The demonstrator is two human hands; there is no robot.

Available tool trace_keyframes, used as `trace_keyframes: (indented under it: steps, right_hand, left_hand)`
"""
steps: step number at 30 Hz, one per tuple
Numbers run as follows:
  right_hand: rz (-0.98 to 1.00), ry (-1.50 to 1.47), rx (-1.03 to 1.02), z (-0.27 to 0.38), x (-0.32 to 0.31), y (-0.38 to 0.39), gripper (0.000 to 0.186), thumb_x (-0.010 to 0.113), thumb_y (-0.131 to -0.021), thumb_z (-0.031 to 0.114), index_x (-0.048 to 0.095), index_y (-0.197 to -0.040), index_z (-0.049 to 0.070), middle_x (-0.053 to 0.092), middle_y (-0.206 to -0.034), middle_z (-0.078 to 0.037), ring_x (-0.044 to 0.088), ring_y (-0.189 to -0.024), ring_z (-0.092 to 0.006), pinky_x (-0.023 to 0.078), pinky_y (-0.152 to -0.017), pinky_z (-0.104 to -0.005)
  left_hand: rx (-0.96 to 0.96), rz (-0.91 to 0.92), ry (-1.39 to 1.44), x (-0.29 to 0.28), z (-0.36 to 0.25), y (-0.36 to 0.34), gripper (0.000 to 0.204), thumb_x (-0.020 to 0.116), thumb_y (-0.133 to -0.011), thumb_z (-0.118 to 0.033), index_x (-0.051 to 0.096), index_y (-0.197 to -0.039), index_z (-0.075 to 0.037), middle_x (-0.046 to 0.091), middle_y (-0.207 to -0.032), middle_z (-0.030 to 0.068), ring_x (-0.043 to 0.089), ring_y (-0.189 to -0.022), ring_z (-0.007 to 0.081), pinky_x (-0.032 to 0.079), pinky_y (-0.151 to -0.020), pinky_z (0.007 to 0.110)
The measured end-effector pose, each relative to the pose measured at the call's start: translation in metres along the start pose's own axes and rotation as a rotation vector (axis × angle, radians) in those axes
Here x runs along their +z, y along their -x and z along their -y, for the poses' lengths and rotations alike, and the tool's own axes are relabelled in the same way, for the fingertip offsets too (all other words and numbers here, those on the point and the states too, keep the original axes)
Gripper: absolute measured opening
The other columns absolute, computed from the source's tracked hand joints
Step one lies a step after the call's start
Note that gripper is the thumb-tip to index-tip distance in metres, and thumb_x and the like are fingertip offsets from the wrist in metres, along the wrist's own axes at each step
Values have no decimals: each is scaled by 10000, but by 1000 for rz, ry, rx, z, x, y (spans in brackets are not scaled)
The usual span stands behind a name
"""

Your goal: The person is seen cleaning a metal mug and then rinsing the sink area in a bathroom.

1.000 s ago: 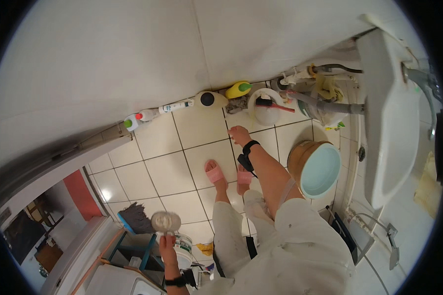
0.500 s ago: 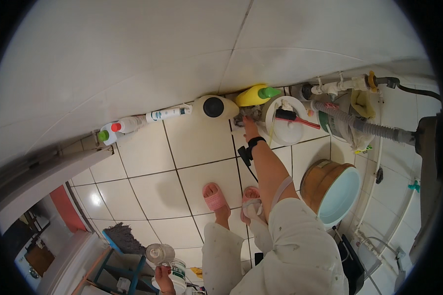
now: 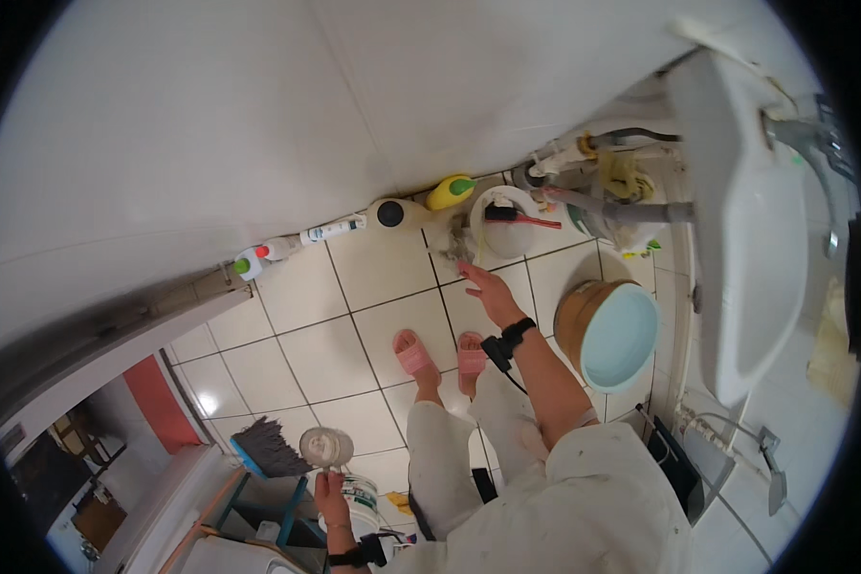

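A white bucket [image 3: 505, 225] stands against the wall at about one o'clock from the picture's middle, holding a brush with a red handle [image 3: 524, 219]. At three o'clock a wooden tub [image 3: 572, 320] sits on the floor tiles with a pale blue basin [image 3: 620, 338] inside it. Along the wall at eleven o'clock lie a yellow bottle [image 3: 449, 191], a white jug with a black cap [image 3: 390, 212] and two white bottles [image 3: 297, 241].

The right hand [image 3: 488, 292] is open, fingers spread, reaching toward a grey crumpled rag [image 3: 455, 246] just below the bucket, not touching it. The left hand [image 3: 331, 493], at seven o'clock, grips the stem of a round whitish brush [image 3: 326, 446], its fuzzy head upward, beside a dark broom head [image 3: 263, 448].
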State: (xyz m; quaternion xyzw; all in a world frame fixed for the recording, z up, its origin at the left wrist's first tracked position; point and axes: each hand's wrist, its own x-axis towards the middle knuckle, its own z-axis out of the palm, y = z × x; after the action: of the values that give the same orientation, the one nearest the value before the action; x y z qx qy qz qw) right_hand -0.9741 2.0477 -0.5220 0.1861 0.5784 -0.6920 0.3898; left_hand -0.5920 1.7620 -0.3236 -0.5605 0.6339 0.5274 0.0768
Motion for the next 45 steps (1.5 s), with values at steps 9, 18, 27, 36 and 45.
trace_keyframes:
  steps: [9,18,27,36,45]
  right_hand:
    - [63,-12,-161,181,22,265,363,482,-947,288,608,-1146,11,616,-1152,-69,528,-1102,-169,416,-950,-334]
    - [-85,215,-731,350,33,524,366,519,-901,274,664,-1001,-47,669,-1004,-111,531,-1052,-214,343,-983,-342]
    - [-381,151,-1120,390,-39,643,433,526,-913,290,601,-1081,-102,570,-1148,-164,531,-1088,-262,374,-967,-374]
    - [-338,437,-868,391,-92,570,326,515,-928,237,617,-1107,-16,621,-1096,-107,548,-1064,-202,402,-950,-342]
    - [-463,1244,-606,287,-103,433,611,721,-711,192,479,-1214,-56,467,-1162,-244,473,-1038,-411,402,-927,-433]
  left_hand:
    - [337,107,-132,-3,-150,49,197,513,-925,-159,528,-852,23,594,-777,76,524,-725,134,439,-699,272]
    - [691,307,-134,45,-296,92,239,533,-927,-200,500,-806,3,549,-727,64,493,-705,139,421,-671,271]
    - [908,400,-230,97,-360,128,273,537,-919,-226,472,-784,3,490,-683,93,439,-635,181,406,-618,300]
    - [817,342,-103,118,-346,167,269,546,-923,-228,474,-779,-13,498,-673,25,422,-646,111,387,-608,259]
    - [764,245,-216,129,-343,201,279,544,-923,-233,493,-767,-8,543,-690,36,475,-669,110,416,-649,248]
